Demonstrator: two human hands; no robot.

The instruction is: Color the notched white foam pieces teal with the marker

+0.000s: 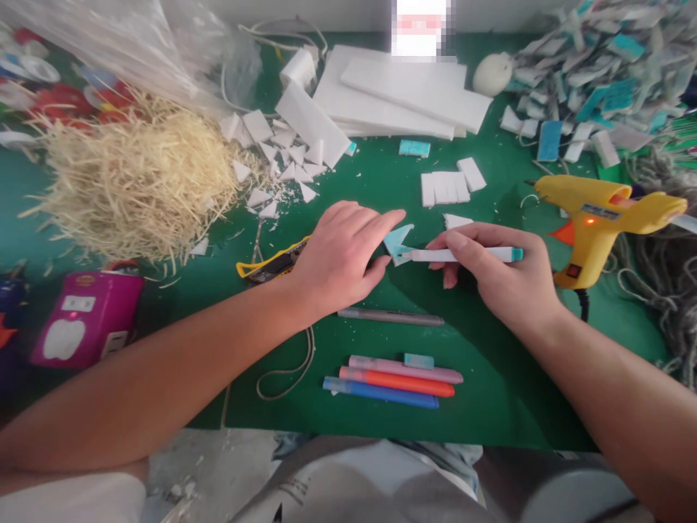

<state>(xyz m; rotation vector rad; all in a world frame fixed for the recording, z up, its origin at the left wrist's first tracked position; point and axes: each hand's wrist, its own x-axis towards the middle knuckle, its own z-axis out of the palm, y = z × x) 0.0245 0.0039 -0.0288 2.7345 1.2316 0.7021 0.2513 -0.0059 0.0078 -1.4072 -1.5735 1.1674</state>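
Note:
My left hand (pixel 340 254) lies on the green mat (pixel 490 392), fingers together, pressing on a small triangular foam piece (pixel 399 240) tinted light blue. My right hand (pixel 498 272) grips a white marker with a teal end (pixel 468 255), its tip touching the triangle. A white foam triangle (pixel 456 220) lies just behind the marker.
A yellow hot glue gun (pixel 599 218) stands right of my hand. Three coloured markers (pixel 397 378), a teal cap (pixel 419 360) and a grey pen (pixel 389 317) lie in front. A yellow utility knife (pixel 269 267), straw pile (pixel 136 181), foam sheets (pixel 403 98) and cut foam pieces (pixel 449 185) lie around.

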